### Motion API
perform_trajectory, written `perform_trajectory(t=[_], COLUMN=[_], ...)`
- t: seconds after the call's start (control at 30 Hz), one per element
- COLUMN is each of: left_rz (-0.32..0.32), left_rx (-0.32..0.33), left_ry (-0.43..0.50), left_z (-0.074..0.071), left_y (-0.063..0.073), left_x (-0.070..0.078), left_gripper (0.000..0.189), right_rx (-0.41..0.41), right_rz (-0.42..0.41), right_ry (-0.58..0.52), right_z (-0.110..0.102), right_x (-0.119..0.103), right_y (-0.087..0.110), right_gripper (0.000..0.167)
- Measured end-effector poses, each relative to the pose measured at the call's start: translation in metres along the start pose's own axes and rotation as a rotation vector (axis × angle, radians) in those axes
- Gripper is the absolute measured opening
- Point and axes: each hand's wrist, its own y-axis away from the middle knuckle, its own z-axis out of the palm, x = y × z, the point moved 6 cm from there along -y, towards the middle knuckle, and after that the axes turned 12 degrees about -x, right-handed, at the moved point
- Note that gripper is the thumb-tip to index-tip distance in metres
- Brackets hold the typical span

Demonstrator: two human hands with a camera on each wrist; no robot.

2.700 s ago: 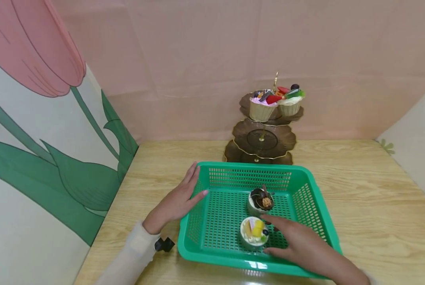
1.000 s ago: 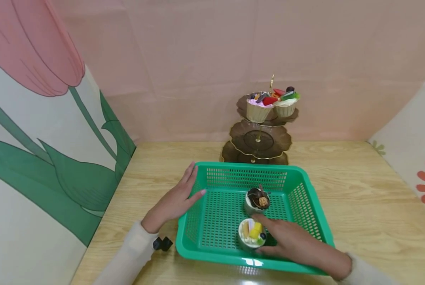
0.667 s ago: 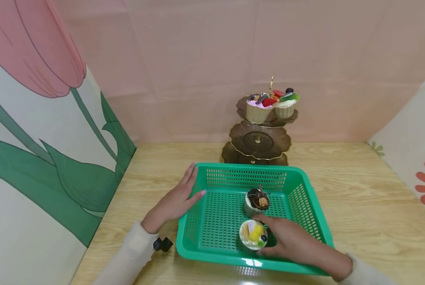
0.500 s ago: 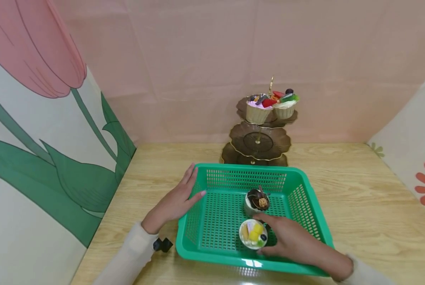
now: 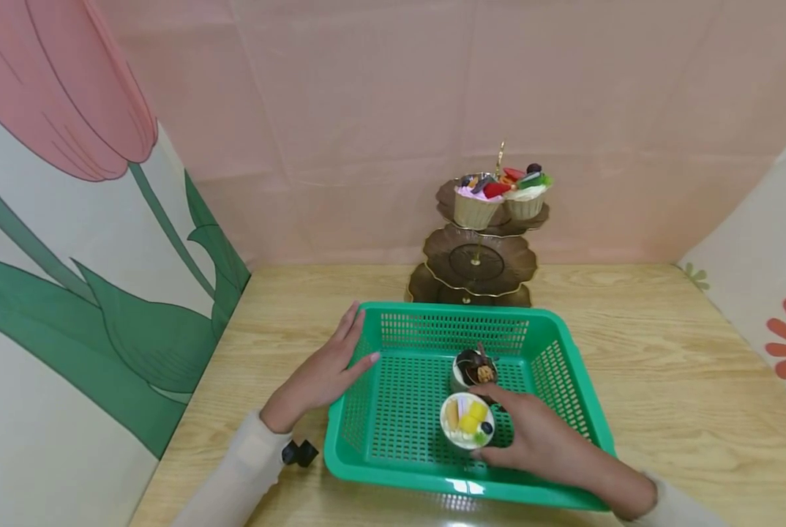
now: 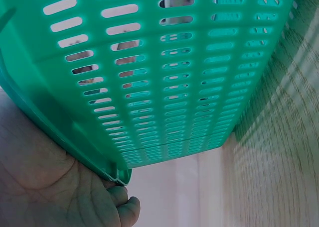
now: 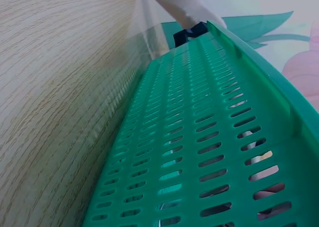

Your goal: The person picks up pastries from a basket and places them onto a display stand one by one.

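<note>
In the head view my right hand (image 5: 541, 435) holds a cupcake (image 5: 460, 432) topped with yellow fruit cubes and cream, thumb on its near side and fingers on its far side. Just behind it is a chocolate cupcake (image 5: 470, 359) with a walnut, partly covered by the fingers. Both are within a green plastic basket (image 5: 399, 472). My left hand (image 5: 320, 373) rests along the basket's left rim, fingers straight, thumb reaching over the inside. From the left wrist view, the palm (image 6: 45, 187) lies against the rim. The right wrist view shows only the basket's slotted wall (image 7: 199, 132), hiding that hand.
Behind the basket stands a tiered brown stand (image 5: 480, 252) with gold edges. Its top plate carries a pink-creamed cupcake (image 5: 476, 208) and a white-creamed cupcake (image 5: 525, 205). The wooden table (image 5: 656, 351) extends to both sides, up to a pink backdrop (image 5: 340, 146).
My right hand has closed in on the fruit-topped cupcake, which has now shifted slightly toward the chocolate one and overlaps it more in the head view. The left hand stays at the rim.
</note>
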Motion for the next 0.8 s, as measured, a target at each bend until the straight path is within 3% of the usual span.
perform_trajectory(t=[0.63, 0.8], left_rz=[-0.001, -0.008], left_rx=[-0.005, -0.009], left_ry=[0.018, 0.014], left_z=[0.0, 0.001], left_y=[0.0, 0.0], left_x=[0.0, 0.0], left_gripper=[0.078, 0.079], right_rx=[0.097, 0.148], right_rz=[0.035, 0.008], right_ry=[-0.067, -0.045], right_z=[-0.011, -0.014], right_x=[0.0, -0.001], right_y=[0.005, 0.007], right_gripper=[0.08, 0.08])
